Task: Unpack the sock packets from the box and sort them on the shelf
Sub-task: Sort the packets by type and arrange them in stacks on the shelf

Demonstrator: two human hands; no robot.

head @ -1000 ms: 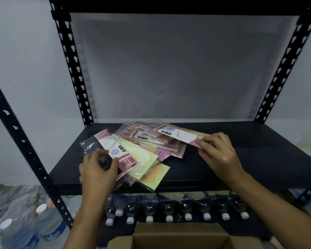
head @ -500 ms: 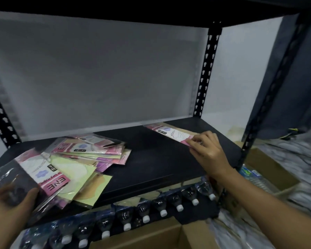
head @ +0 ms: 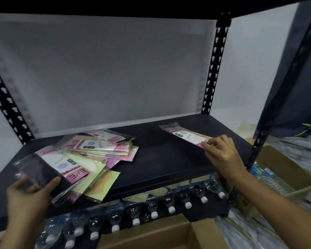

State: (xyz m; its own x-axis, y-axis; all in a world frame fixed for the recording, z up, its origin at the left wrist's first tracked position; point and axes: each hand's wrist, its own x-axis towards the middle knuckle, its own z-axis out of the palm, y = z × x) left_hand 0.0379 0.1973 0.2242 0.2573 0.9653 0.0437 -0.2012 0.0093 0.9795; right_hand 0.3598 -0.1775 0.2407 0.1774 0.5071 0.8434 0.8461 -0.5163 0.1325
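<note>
Sock packet (head: 185, 136), far right on shelf (head: 160, 159), pinched by right grip (head: 221, 151); dark packet (head: 41, 169), near left, clutched by left grip (head: 27, 196).

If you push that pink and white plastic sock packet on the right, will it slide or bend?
Probably slides easily: the flat pink and white plastic sock packet looks glossy on the smooth black shelf. Likely light and floppy, being thin.

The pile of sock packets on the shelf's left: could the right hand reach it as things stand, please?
Probably yes: only bare shelf lies between the right hand and the pile, though that hand would first have to release the single packet it holds.
</note>
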